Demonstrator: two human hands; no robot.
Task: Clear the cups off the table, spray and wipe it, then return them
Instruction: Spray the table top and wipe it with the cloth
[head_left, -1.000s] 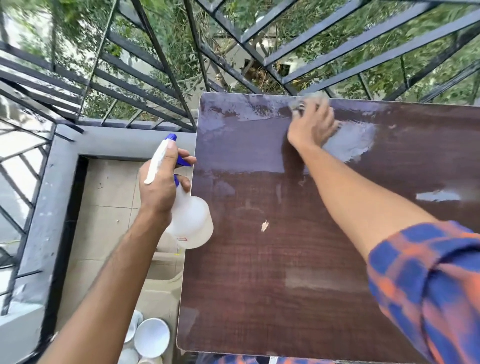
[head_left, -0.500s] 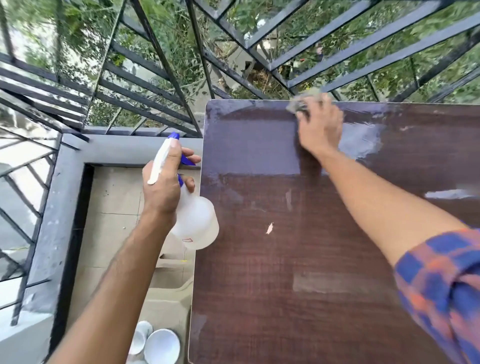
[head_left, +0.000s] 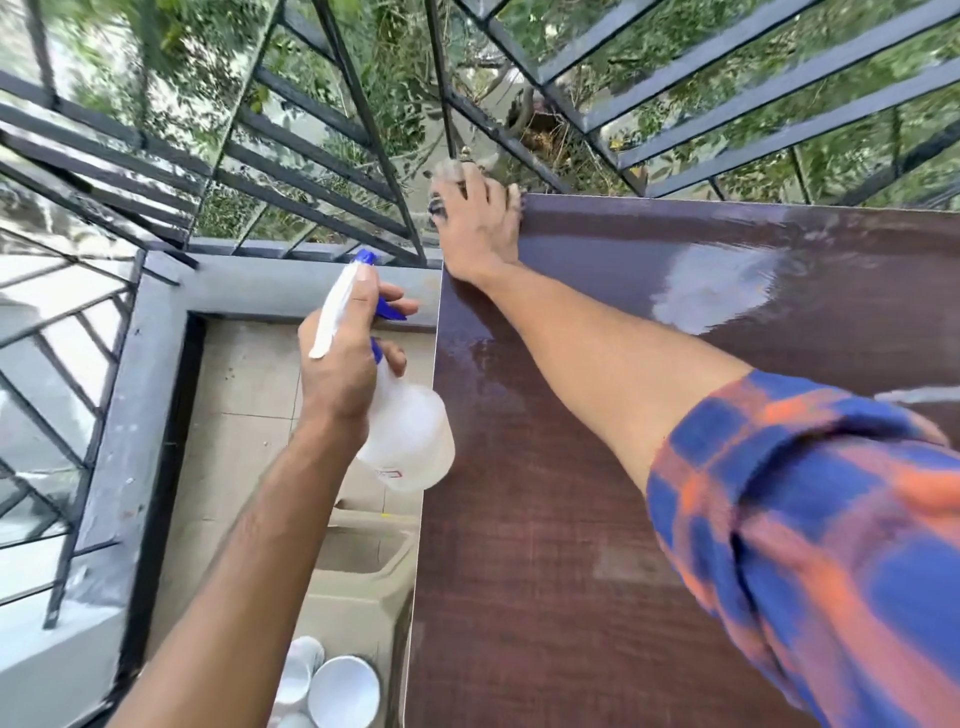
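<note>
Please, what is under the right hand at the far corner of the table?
A greyish cloth shows just beyond the right hand, at the far left corner of the table. The hand covers most of it, and the picture is blurred there.

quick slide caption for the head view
Right hand presses a cloth on the far left corner of the table while the left hand grips a spray bottle; cups sit below.

Dark metal railing (head_left: 370, 130) encloses the balcony. A grey concrete kerb (head_left: 260, 291) runs beneath it. Beige floor tiles (head_left: 244, 415) adjoin the worktop (head_left: 545, 597) left edge. Daylit green foliage (head_left: 395, 62) lies beyond.
</note>
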